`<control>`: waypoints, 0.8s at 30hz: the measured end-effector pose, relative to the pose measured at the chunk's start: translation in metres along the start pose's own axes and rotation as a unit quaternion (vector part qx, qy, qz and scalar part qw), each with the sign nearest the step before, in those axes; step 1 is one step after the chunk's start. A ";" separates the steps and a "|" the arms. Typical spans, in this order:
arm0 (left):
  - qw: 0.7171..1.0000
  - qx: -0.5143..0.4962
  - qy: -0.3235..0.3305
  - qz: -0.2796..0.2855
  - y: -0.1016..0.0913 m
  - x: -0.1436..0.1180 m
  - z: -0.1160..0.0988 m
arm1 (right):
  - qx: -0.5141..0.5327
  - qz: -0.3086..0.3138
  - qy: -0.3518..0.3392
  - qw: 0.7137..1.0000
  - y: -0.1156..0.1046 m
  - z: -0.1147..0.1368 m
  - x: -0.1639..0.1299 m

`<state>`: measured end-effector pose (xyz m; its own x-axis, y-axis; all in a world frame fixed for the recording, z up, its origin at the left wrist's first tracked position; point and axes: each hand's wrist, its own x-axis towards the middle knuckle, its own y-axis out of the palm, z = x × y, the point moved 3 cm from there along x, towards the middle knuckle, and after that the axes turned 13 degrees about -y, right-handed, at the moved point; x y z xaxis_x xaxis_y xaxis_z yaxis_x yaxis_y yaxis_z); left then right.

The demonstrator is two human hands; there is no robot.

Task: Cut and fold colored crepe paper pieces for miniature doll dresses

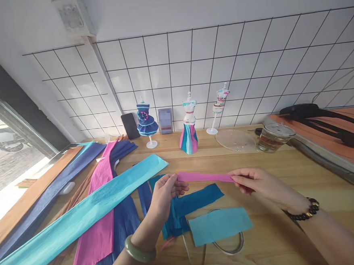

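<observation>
The pink strip (206, 176) is held above the desk (272, 243), its long axis running roughly along the far edge. The left hand (169, 189) pinches one end, the right hand (248, 180) the other; neither is nearer (a dark teal strip (198, 200) lies farther from that edge).

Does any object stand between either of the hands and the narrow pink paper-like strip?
Nothing visible stands in the way: the left hand and the right hand pinch opposite ends of the narrow pink paper-like strip directly.
</observation>
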<state>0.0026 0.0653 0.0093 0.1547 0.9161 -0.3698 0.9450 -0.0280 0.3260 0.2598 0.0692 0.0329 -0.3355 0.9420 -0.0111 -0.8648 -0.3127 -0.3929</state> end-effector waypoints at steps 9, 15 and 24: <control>0.992 0.099 0.048 -0.061 0.000 0.002 -0.002 | -0.085 -0.025 -0.002 0.996 -0.027 -0.037 0.002; 0.970 0.178 0.129 -0.102 -0.008 0.006 -0.009 | -0.187 -0.081 0.004 0.979 -0.069 -0.054 -0.019; 0.928 0.186 0.174 -0.273 -0.042 0.011 -0.046 | -0.395 -0.141 -0.083 0.904 -0.086 -0.076 -0.043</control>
<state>-0.0487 0.0955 0.0314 -0.4173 0.9063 -0.0670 0.8993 0.4013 -0.1738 0.3773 0.0647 -0.0022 -0.2512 0.9190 0.3039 -0.4104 0.1832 -0.8933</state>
